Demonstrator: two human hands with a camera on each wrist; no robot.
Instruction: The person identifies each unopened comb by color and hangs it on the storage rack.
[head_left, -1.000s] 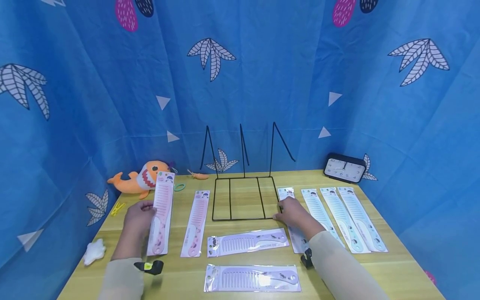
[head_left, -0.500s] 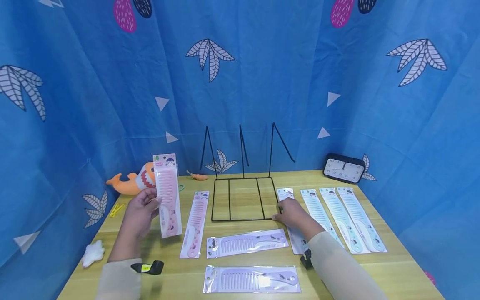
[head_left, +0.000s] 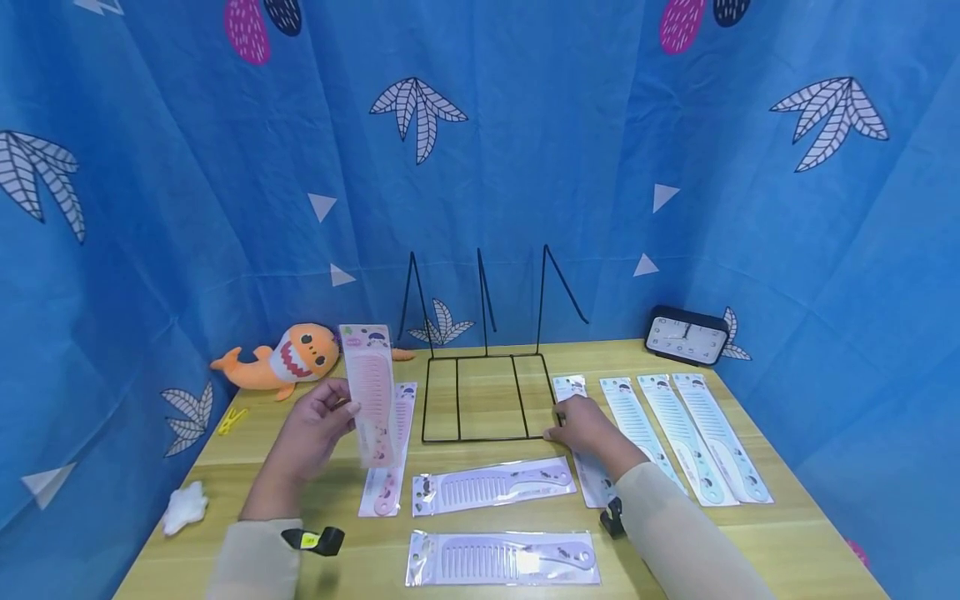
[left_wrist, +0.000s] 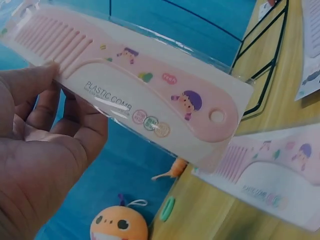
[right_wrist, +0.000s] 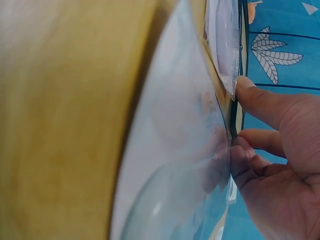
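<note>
My left hand (head_left: 311,433) pinches a packaged pink comb (head_left: 367,383) between thumb and fingers, raised upright above the table. In the left wrist view the pack reads "PLASTIC COMB". Beneath and partly hidden by it lies a second pink comb (head_left: 386,492). My right hand (head_left: 588,425) grips the front right corner of a black wire rack (head_left: 483,439), which has several upright prongs at the back. In the right wrist view, thumb and fingertips (right_wrist: 245,85) meet at the dark wire. A packaged blue comb (head_left: 596,483) lies under that hand, partly covered by it.
Two purple combs (head_left: 498,558) lie crosswise in front of the rack. Several blue combs (head_left: 693,454) lie on the right. Behind stand an orange shark toy (head_left: 307,354) and a clock (head_left: 686,335). A yellow clip (head_left: 232,421) and white star-shaped thing (head_left: 184,507) are at left.
My left hand has lifted the pink comb off the left side and carried it rightward, over the second pink comb. The right hand has stayed at the rack's corner.
</note>
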